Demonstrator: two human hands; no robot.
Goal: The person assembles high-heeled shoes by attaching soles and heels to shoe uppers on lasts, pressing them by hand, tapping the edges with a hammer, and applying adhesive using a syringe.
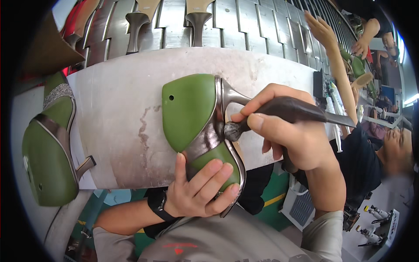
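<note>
My left hand (203,187) is closed around the toe end of a bronze high-heeled shoe (208,139) built on a green shoe last (187,109). The last's hole end lies to the left; the heel sticks out to the upper right. In my right hand (292,131) is a dark shoemaker's hammer (297,109), gripped around its head. Its round, worn face touches or nearly touches the shoe's edge below the heel. The tapered end points right, and my fingers hide most of the handle. The shoe's sole is mostly out of sight.
Under the shoe is a stained pale worktop (118,126). A second shoe on a green last (50,157) lies at left. Beyond, a metal slat conveyor (257,28) carries several heeled shoes. Syringes (334,102) stand at right, beside a co-worker's outstretched arm (338,61).
</note>
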